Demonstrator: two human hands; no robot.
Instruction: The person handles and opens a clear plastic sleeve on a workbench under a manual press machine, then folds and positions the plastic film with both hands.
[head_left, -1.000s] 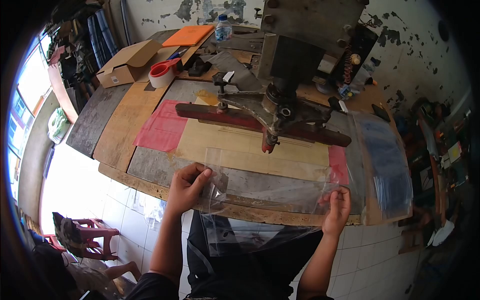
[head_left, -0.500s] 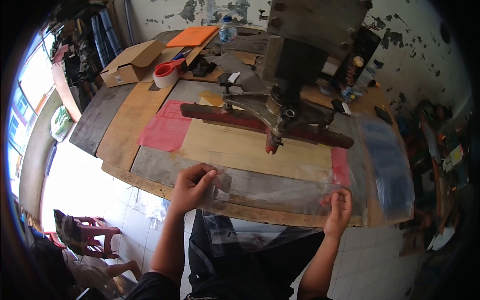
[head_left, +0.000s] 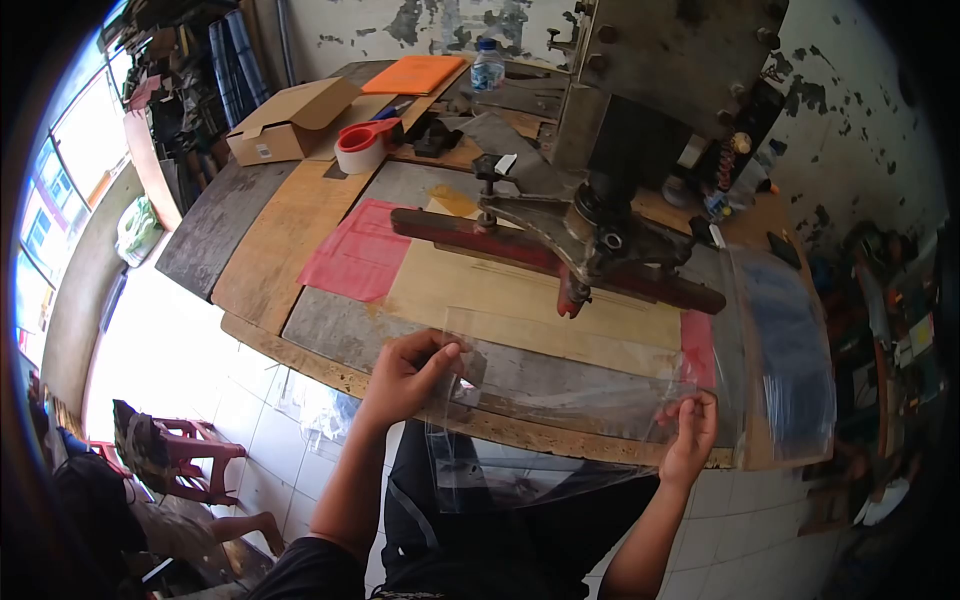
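Note:
A clear plastic sheet [head_left: 550, 410] stretches between my two hands, over the front edge of the table and above my lap. My left hand [head_left: 408, 375] pinches it near its left end, thumb against the fingers. At the right end, my right hand [head_left: 688, 435] grips it with curled fingers. Just beyond the sheet lies a cream-coloured strip [head_left: 520, 312] with pink tape [head_left: 360, 250] at its left end. Over that strip hangs the long red bar [head_left: 490, 245] of a metal press [head_left: 600, 215]. The sheet's exact borders are hard to see.
A stack of clear plastic sheets [head_left: 790, 360] lies at the table's right side. A cardboard box [head_left: 285, 125], a tape dispenser [head_left: 362, 148], an orange folder [head_left: 415, 75] and a water bottle [head_left: 487, 68] stand farther back. Red stools [head_left: 200, 460] and part of another person [head_left: 190, 530] are at lower left.
The whole view has shifted, so the table and press appear farther right. Both hands keep hold of the plastic sheet, with little change in their grip.

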